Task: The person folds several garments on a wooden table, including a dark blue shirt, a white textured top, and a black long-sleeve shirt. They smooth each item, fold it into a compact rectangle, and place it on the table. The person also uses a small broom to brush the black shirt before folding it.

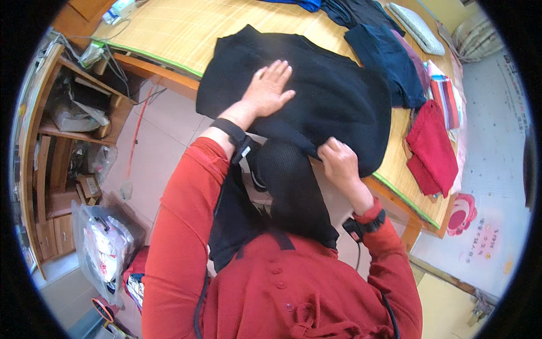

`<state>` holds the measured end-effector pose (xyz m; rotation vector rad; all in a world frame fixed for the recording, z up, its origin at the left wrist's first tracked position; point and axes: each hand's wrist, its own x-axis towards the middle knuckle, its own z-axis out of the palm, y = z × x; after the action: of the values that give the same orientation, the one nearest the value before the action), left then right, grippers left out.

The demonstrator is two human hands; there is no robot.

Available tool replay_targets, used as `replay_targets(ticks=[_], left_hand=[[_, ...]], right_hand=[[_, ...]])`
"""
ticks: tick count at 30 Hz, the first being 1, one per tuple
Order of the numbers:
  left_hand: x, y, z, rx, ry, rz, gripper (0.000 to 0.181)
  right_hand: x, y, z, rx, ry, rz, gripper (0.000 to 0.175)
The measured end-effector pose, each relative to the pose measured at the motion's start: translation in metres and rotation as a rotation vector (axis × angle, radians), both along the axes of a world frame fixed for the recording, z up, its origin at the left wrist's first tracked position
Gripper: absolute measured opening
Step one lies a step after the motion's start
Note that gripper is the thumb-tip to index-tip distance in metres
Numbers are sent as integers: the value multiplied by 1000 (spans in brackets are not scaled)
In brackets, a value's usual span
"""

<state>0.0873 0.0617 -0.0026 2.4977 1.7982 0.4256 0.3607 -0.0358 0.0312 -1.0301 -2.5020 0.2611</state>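
A black garment (338,97) lies spread over the near edge of a bed covered with a bamboo mat (169,29), and part of it hangs off that edge. Flat on its left half rests my left hand (269,91), palm down with the fingers stretched out. My right hand (340,163) grips the garment's near hem with bent fingers. Just below that hem is my knee in black trousers (292,186). Which kind of garment it is cannot be made out.
Dark blue folded clothes (381,63), a red folded garment (434,152) and a striped cloth (445,101) lie on the right. A white woven pillow (417,27) is at the far right corner. A wooden cabinet (42,178) and a clear bag of clothes (106,250) stand left.
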Motion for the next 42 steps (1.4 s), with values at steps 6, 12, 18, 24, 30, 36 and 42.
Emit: replay_targets(ticks=[6,12,18,24,30,36,42], left_hand=[[12,-5,12,-2,41,23,67],[-21,-28,20,-59,17,-75,70],[-168,-24,28,0,264,614,57],[-133,-4,45,316,-129,320,48],[-24,20,39,194,6,-181,59],[-86,64,36,89,-59,258,53],[-91,67,41,256,-348,202,34]], right_hand=[[-10,0,39,-137,168,-28,8],[-49,33,11,52,-166,-113,67],[-5,37,-2,47,-244,-184,69],[-18,36,-3,42,-283,-200,71],[-21,37,-4,12,-283,-206,72],[-19,37,-9,1,-285,-215,74],[-22,37,-7,-21,-296,-236,74]])
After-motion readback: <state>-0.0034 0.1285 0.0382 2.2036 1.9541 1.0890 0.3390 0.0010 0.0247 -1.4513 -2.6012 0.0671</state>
